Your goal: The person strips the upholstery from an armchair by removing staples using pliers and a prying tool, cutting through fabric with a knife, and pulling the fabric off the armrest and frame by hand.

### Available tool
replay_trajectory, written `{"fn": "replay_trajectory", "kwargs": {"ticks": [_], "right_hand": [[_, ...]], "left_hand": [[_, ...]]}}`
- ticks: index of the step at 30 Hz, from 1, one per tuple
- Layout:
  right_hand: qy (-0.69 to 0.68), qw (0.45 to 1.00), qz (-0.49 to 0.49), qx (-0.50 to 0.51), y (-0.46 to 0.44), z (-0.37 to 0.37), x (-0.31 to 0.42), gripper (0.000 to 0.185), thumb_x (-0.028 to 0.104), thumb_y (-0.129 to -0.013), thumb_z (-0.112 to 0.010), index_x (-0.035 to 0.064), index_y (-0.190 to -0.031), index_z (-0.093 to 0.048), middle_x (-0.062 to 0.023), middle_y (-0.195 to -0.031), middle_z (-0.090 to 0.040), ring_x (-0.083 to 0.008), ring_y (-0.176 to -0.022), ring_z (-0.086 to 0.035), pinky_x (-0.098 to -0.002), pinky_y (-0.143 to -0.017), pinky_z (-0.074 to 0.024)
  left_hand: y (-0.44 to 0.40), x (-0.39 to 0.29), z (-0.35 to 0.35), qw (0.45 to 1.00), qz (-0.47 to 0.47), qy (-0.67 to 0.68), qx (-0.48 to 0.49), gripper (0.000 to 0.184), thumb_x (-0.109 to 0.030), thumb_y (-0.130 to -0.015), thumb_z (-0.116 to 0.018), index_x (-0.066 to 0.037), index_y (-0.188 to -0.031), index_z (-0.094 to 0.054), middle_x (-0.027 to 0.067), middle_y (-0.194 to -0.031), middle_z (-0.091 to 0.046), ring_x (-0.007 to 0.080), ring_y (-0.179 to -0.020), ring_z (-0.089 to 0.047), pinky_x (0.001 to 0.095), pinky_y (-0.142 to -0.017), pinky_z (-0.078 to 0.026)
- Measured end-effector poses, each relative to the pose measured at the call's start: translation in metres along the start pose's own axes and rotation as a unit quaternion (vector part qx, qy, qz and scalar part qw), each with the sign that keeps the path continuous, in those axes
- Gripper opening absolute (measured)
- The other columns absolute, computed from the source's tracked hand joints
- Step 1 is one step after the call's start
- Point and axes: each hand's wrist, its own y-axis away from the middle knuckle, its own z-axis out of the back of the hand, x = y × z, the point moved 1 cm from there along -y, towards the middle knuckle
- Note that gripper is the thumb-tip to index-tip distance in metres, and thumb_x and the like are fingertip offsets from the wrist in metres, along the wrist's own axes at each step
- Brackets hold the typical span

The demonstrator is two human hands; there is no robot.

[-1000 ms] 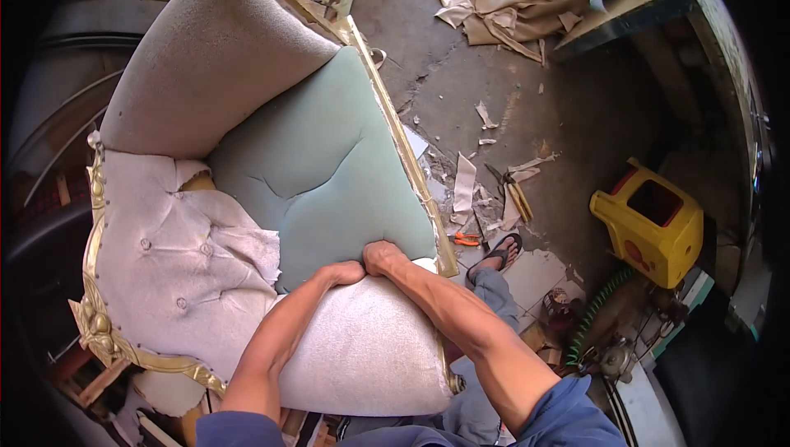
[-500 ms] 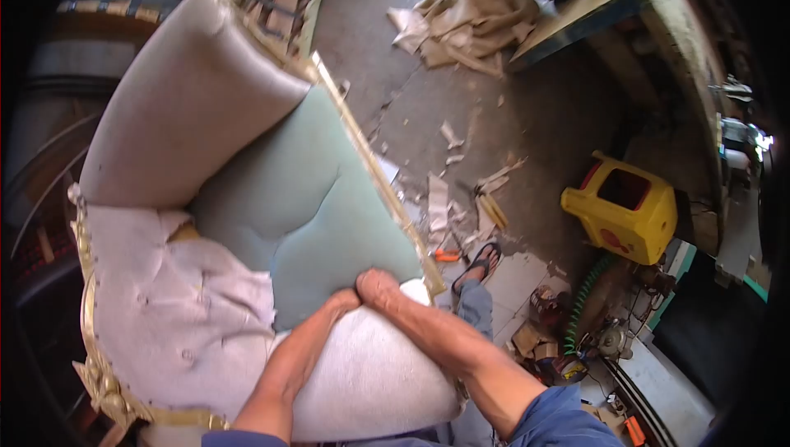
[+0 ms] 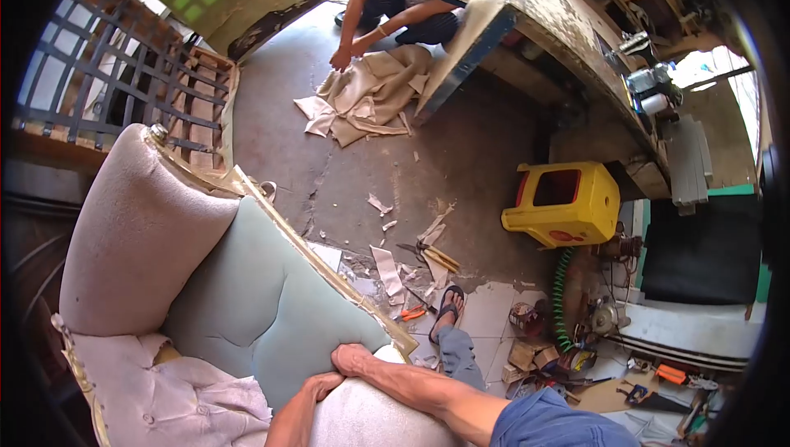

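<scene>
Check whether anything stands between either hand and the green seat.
Nothing visible. The right hand and left hand are right where the green seat meets the near armrest; fingertips are hidden. The loose fabric flap lies left of the left hand, not between.
</scene>
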Motion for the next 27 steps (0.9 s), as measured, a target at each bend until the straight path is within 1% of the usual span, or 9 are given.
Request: {"fn": "replay_trajectory", "kwargs": {"ticks": [5,13,17,18,20,22,24,26,27], "right_hand": [[-0.009,1.0,-0.009,0.019,-0.001,0.003,-0.001,0.02,0.012,-0.082,-0.062,0.0032,-0.089,-0.078,-0.0213,-0.096,-0.074,-0.0341,-0.094,-0.074,-0.044,-0.08,-0.0599],[-0.013,0.998,-0.017,0.056,-0.004,0.003,-0.003,0.02,0.013,-0.081,-0.062,0.0037,-0.089,-0.078,-0.0212,-0.097,-0.074,-0.0344,-0.095,-0.073,-0.0443,-0.08,-0.0597],[0.002,0.991,-0.034,0.126,-0.01,0.005,-0.005,0.02,0.014,-0.081,-0.063,0.0039,-0.089,-0.078,-0.0212,-0.097,-0.074,-0.0345,-0.095,-0.073,-0.0445,-0.081,-0.0595],[-0.046,0.998,-0.024,0.028,-0.002,0.002,-0.007,0.022,0.018,-0.079,-0.064,0.0054,-0.09,-0.078,-0.0205,-0.099,-0.074,-0.0371,-0.096,-0.072,-0.0455,-0.081,-0.0586],[-0.016,0.997,-0.003,0.08,-0.012,0.002,-0.008,0.022,0.019,-0.079,-0.065,0.0061,-0.09,-0.079,-0.0188,-0.1,-0.074,-0.0369,-0.095,-0.071,-0.0461,-0.081,-0.0579],[-0.031,0.999,-0.024,0.023,-0.008,0.004,-0.007,0.023,0.021,-0.08,-0.064,0.0074,-0.091,-0.079,-0.0174,-0.101,-0.074,-0.0358,-0.095,-0.071,-0.0462,-0.082,-0.0571],[-0.04,0.997,0.01,0.057,-0.011,0.004,-0.01,0.024,0.025,-0.08,-0.066,0.0072,-0.089,-0.079,-0.0185,-0.099,-0.074,-0.0355,-0.094,-0.071,-0.0464,-0.083,-0.0561],[-0.03,0.996,0.029,0.08,-0.006,0.019,-0.004,0.026,0.028,-0.077,-0.069,0.0072,-0.089,-0.079,-0.0201,-0.097,-0.073,-0.0366,-0.094,-0.07,-0.0458,-0.083,-0.0555],[-0.043,0.994,0.012,0.102,-0.006,0.022,-0.002,0.027,0.028,-0.076,-0.07,0.0065,-0.089,-0.079,-0.0207,-0.097,-0.073,-0.037,-0.094,-0.07,-0.0457,-0.083,-0.0555]], "left_hand": [[0.006,-0.012,0.003,0.998,0.003,-0.042,-0.052,0.023,-0.019,-0.086,-0.066,-0.002,-0.097,-0.077,0.0215,-0.101,-0.074,0.0351,-0.097,-0.07,0.0474,-0.087,-0.053],[0.028,-0.012,-0.005,0.988,-0.003,-0.075,-0.131,0.023,-0.02,-0.086,-0.065,-0.002,-0.094,-0.077,0.0234,-0.099,-0.073,0.0377,-0.097,-0.07,0.0483,-0.087,-0.052],[0.046,-0.007,-0.014,0.981,-0.017,-0.074,-0.179,0.023,-0.02,-0.086,-0.064,-0.002,-0.093,-0.077,0.0244,-0.098,-0.073,0.039,-0.097,-0.07,0.0487,-0.087,-0.052],[0.051,-0.003,-0.017,0.979,-0.017,-0.074,-0.188,0.023,-0.02,-0.085,-0.064,-0.002,-0.093,-0.077,0.0247,-0.097,-0.073,0.0394,-0.097,-0.07,0.0488,-0.087,-0.052],[0.061,0.001,-0.024,0.976,-0.018,-0.075,-0.206,0.023,-0.02,-0.085,-0.064,-0.002,-0.092,-0.077,0.0252,-0.097,-0.073,0.04,-0.096,-0.07,0.049,-0.087,-0.052],[0.072,0.001,-0.029,0.971,-0.025,-0.072,-0.227,0.024,-0.02,-0.085,-0.064,-0.002,-0.091,-0.077,0.0257,-0.096,-0.073,0.0407,-0.096,-0.07,0.0492,-0.087,-0.052],[0.085,-0.002,-0.031,0.961,-0.057,-0.056,-0.265,0.025,-0.021,-0.083,-0.059,-0.002,-0.085,-0.075,0.0293,-0.087,-0.068,0.0473,-0.091,-0.068,0.0509,-0.083,-0.053],[0.09,-0.002,-0.032,0.959,-0.068,-0.04,-0.271,0.026,-0.021,-0.085,-0.057,-0.002,-0.083,-0.074,0.0283,-0.087,-0.068,0.048,-0.088,-0.068,0.0518,-0.078,-0.052],[0.094,0.002,-0.031,0.962,-0.052,-0.043,-0.266,0.026,-0.021,-0.085,-0.057,-0.002,-0.083,-0.074,0.0283,-0.087,-0.068,0.048,-0.088,-0.068,0.0518,-0.078,-0.052]]}}
